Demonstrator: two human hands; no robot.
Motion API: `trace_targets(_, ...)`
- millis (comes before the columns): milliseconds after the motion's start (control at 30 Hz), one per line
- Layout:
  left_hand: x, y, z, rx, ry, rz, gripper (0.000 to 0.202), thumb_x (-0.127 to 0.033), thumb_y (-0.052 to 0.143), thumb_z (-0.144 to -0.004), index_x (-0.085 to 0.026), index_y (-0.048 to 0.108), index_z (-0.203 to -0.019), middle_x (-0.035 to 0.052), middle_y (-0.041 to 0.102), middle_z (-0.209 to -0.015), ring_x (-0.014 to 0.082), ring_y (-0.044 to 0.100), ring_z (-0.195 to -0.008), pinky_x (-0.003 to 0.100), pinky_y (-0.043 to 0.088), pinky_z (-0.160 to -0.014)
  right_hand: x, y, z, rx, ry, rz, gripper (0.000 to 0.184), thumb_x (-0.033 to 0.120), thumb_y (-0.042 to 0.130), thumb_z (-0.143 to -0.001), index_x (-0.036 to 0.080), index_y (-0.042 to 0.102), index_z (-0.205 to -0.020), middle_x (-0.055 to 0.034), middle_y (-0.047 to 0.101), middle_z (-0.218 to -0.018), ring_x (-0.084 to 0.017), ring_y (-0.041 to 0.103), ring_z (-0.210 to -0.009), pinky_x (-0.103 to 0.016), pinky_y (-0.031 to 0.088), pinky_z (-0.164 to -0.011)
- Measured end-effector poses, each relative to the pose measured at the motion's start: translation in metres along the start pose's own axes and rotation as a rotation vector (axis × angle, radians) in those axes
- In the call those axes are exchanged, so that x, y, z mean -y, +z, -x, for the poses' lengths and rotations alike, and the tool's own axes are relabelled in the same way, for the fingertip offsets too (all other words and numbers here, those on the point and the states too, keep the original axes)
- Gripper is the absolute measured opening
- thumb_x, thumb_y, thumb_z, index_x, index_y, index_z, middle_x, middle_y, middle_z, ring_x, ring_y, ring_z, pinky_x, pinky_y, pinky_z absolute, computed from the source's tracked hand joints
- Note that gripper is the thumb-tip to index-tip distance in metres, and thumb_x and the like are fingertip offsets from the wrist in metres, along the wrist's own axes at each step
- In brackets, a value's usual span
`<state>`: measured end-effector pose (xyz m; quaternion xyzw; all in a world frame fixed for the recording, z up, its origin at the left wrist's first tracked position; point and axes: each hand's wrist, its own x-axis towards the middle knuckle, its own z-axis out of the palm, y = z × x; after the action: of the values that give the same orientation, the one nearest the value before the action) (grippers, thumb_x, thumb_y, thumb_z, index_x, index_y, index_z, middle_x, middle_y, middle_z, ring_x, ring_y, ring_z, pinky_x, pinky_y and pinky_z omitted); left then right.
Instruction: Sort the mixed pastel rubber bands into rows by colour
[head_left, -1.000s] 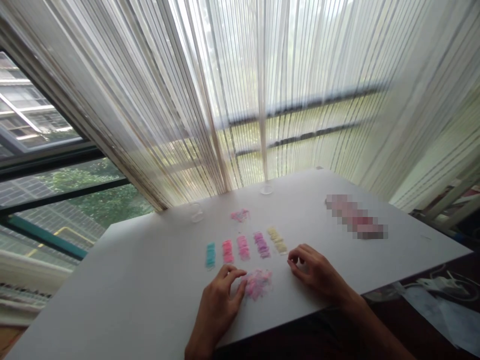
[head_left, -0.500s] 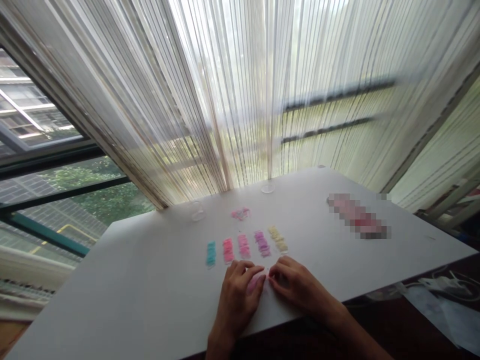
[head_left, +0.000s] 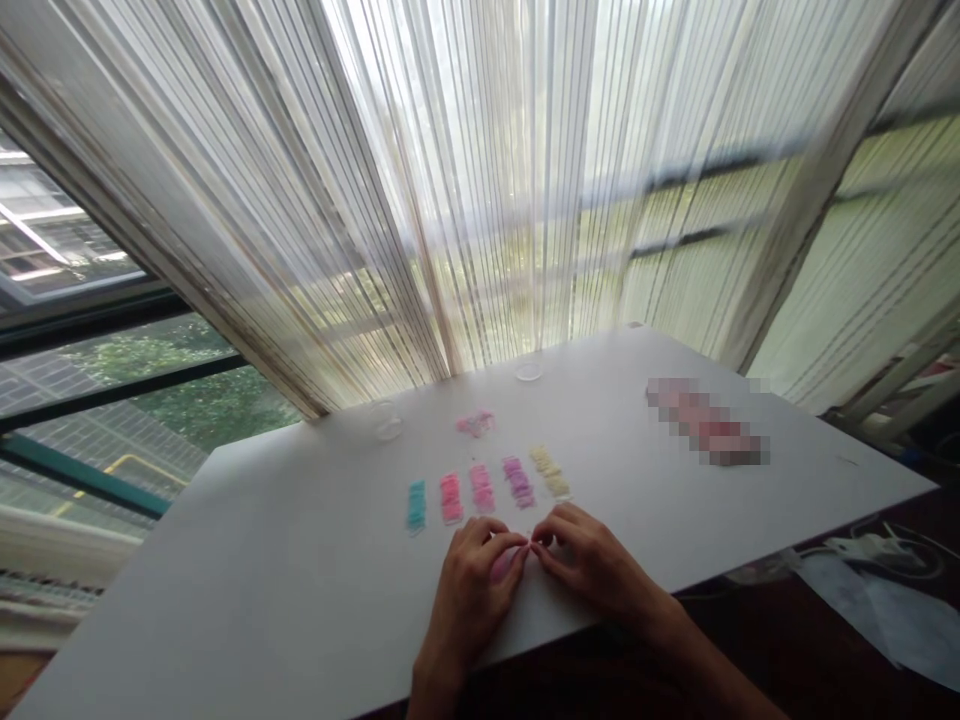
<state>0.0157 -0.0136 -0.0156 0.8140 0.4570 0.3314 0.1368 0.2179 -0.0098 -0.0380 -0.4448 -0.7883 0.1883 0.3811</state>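
Five colored rows (head_left: 482,488), left hand (head_left: 476,575) meeting right hand (head_left: 583,553), pink pile (head_left: 500,568) (partly hidden).

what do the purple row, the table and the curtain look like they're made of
Purple row: possibly plastic, from its bright, even colour; too small to be sure.
Table: smooth white board, maybe laminate, with a soft sheen.
Curtain: probably thin, sheer fabric; light and greenery show through its stripes.

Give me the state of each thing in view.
Left hand, pinched, contents unclear
Right hand, pinched, contents unclear
Five colored rows, set apart, unheld
Near pink pile, mostly hidden
Far pink pile, loose
Clear round item, details unclear
Curtain, hanging, partly open
Pixelated object, unclear
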Motion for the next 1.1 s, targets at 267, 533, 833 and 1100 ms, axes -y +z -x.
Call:
trace_targets(267,0.015,-0.012,0.008,-0.086,-0.036,0.035,0.014,-0.026,0.064,-0.096,-0.024,0.077,-0.1,0.0047,0.07,-0.09,0.0192,0.068,-0.082,0.031,0.059,-0.074,0.003,-0.004,-0.002,0.034,0.008,-0.015,0.009,0.014,0.065,-0.092,0.021,0.07,-0.093,-0.0027,0.066,-0.086,-0.019,0.064,-0.08,-0.03,0.053,-0.074)
trace_targets(533,0.008,-0.004,0.003,-0.092,-0.002,0.027,0.014,-0.025,0.064,-0.095,-0.024,0.078,-0.099,0.005,0.07,-0.089,0.0199,0.069,-0.082,0.032,0.059,-0.074,0.003,-0.002,0.0,0.016,-0.048,-0.023,0.013,0.015,0.072,-0.089,0.021,0.069,-0.099,-0.0025,0.067,-0.087,-0.019,0.065,-0.08,-0.03,0.054,-0.074)
trace_targets(833,0.007,-0.003,0.005,-0.091,-0.004,0.041,0.014,-0.026,0.064,-0.096,-0.024,0.078,-0.099,0.0049,0.07,-0.09,0.0198,0.069,-0.083,0.032,0.059,-0.075,0.001,-0.001,0.001,-0.067,-0.089,-0.045,0.009,0.018,0.066,-0.094,0.021,0.069,-0.101,-0.0027,0.066,-0.085,-0.018,0.064,-0.078,-0.03,0.054,-0.072)
trace_targets(1100,0.007,0.0,0.007,-0.065,0.019,0.074,0.015,-0.026,0.064,-0.097,-0.023,0.077,-0.101,0.0052,0.07,-0.091,0.02,0.069,-0.085,0.033,0.059,-0.077,0.002,-0.002,0.001,-0.106,-0.119,-0.08,0.005,0.02,0.065,-0.096,0.022,0.069,-0.093,-0.0022,0.066,-0.083,-0.018,0.064,-0.077,-0.028,0.053,-0.072)
